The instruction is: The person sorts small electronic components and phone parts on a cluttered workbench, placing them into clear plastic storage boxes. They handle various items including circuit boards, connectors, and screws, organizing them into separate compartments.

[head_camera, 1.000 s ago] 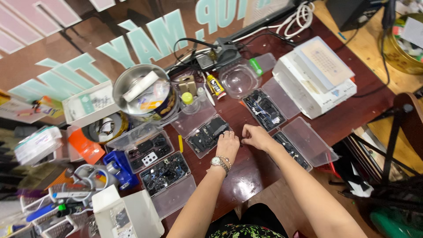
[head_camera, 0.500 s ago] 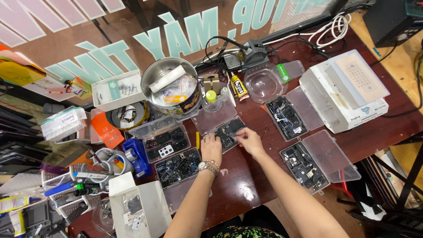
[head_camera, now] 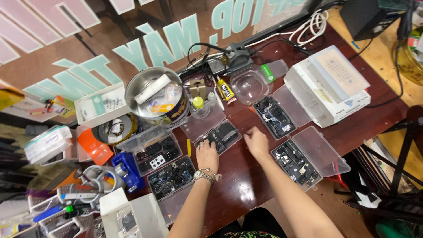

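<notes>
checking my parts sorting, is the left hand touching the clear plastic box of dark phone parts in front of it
Touching. The head view shows the left hand with its fingertips lying on the near edge of the clear plastic box of dark parts, no gap between them.

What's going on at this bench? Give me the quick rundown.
A person is sorting through small clear plastic boxes of dark phone parts on a dark red table. The left hand, with a watch on its wrist, rests at the edge of the open parts box in the middle. The right hand lies flat on the table just beside that box, holding nothing visible. More open parts boxes sit around them.
</notes>
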